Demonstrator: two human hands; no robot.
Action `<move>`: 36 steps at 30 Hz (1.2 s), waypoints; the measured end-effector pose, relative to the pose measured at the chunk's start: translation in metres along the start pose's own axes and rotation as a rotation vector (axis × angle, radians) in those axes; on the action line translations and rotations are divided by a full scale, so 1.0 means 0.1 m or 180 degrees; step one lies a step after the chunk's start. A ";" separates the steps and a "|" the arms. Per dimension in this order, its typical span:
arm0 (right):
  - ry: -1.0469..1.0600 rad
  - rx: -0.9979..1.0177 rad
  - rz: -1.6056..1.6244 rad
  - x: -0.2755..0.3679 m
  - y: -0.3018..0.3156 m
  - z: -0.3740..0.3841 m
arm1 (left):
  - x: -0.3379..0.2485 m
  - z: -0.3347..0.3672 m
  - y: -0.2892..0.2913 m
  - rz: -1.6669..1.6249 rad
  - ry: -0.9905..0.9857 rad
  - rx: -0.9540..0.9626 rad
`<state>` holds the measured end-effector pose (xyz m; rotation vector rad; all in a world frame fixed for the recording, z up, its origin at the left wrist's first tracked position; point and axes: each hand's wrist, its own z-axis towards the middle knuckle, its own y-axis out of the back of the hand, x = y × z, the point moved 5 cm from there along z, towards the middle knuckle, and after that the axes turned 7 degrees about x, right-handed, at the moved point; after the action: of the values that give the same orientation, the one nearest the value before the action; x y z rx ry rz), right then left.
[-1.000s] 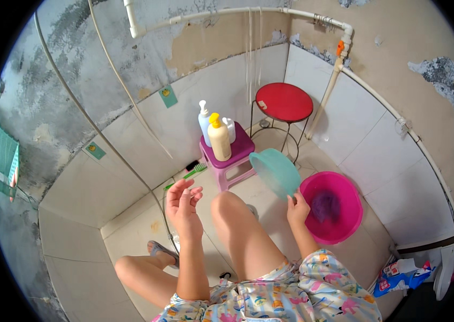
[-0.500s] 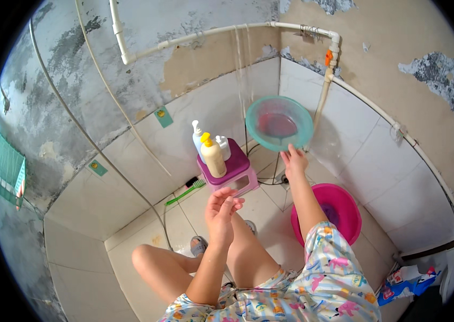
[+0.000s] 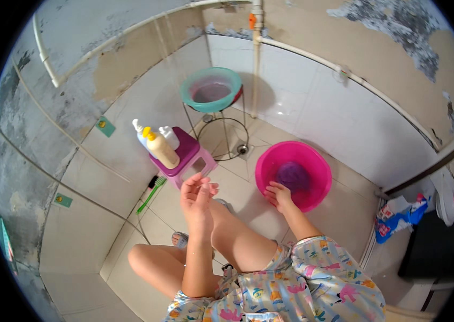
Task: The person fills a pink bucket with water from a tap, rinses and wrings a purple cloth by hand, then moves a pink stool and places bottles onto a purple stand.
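My right hand [image 3: 279, 196] is at the near left rim of a bright pink basin [image 3: 318, 185] on the floor, its fingers stretched out and holding nothing. Whether the fingertips touch the rim I cannot tell. Inside the basin lies a dark purple thing [image 3: 293, 177], probably cloth. My left hand [image 3: 197, 198] is raised above my knee, empty, with fingers loosely bent and apart. Farther off, a translucent green basin [image 3: 229, 77] rests in a thin wire stand [image 3: 226, 131].
A purple-topped stool [image 3: 185, 148] carries several pump bottles [image 3: 163, 151]. Beside it on the floor is a green brush [image 3: 151, 196]. A floor drain [image 3: 243, 149] lies by the stand. Tiled walls and a white pipe [image 3: 313, 59] bound the corner; a blue package [image 3: 398, 222] lies at right.
My right hand has left the green basin and come down to the pink basin. The view has swung to the right. My left hand keeps much the same pose.
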<state>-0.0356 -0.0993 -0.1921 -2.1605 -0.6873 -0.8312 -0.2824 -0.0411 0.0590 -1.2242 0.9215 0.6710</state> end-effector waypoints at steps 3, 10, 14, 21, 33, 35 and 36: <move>0.0106 -0.0553 0.0134 -0.11 0.79 -0.44 | 0.04 -0.05 -0.05 -0.0042 -0.0419 0.0160; 0.0441 -0.0751 0.0569 0.02 1.60 -0.92 | 0.22 -0.37 -0.45 -0.0072 -0.0393 0.0079; 0.0608 -0.0673 0.0644 0.22 1.74 -1.06 | 0.36 -0.59 -0.73 -0.0171 -0.0307 0.0119; 0.1240 -0.0360 0.0811 1.25 1.49 -1.61 | 0.49 -0.81 -0.77 -0.0156 -0.0399 -0.0135; 0.1282 0.0689 0.0507 2.11 0.50 -1.52 | 1.08 -1.00 -0.92 0.1340 0.1048 0.0493; 0.1068 0.0432 0.0246 1.82 0.54 -1.23 | 1.17 -1.03 -0.92 0.1606 0.1118 0.0653; 0.0914 0.0122 -0.0023 1.62 0.61 -1.03 | 1.24 -1.01 -0.94 0.1840 0.1198 0.0890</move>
<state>0.0757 -0.1799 -0.0446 -1.9533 -0.5594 -1.0962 -0.1651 -0.1668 -0.0113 -0.8412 1.6602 0.7395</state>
